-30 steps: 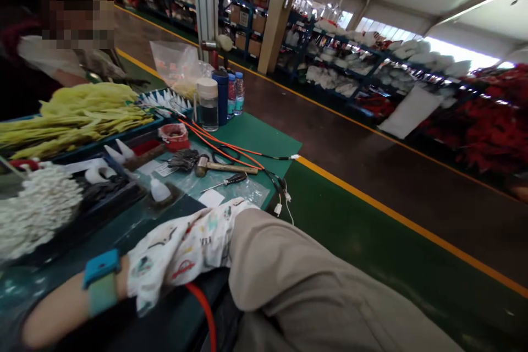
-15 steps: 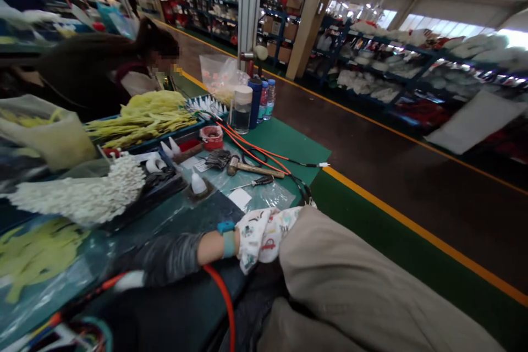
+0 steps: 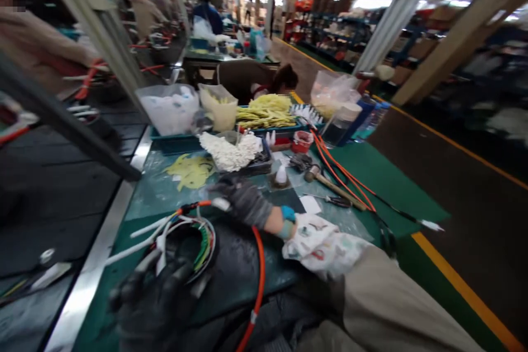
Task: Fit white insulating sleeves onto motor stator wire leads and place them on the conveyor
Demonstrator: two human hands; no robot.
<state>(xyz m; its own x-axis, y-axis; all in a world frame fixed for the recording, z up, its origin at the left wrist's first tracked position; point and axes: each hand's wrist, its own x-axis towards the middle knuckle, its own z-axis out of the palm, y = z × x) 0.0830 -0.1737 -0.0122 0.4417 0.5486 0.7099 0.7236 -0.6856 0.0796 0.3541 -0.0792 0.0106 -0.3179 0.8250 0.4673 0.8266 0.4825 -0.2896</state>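
My left hand (image 3: 154, 300), in a dark glove, has its fingers curled around the near side of a coiled wire harness (image 3: 210, 250) with white, green and other coloured wires. White sleeved ends stick out to the left. An orange cable (image 3: 260, 264) leads from the harness through a white sleeve piece (image 3: 221, 204) to my right hand (image 3: 243, 201), then loops down toward my lap. That hand wears a grey glove, its blurred fingers closed about the cable. A blue band (image 3: 287, 213) circles the wrist above a patterned white sleeve cover.
Beyond my hands are a yellow cut-out piece (image 3: 190, 170), a pile of white ties (image 3: 233, 151), a hammer (image 3: 334, 187), a screwdriver (image 3: 338, 201) and a white nozzle bottle (image 3: 281, 175). A metal rail (image 3: 88, 280) edges the left side. A co-worker (image 3: 243, 80) bends behind the bins.
My view has swung left, bringing my left hand and the harness into sight. The bench things now appear farther right. My right hand remains by the white sleeve piece.
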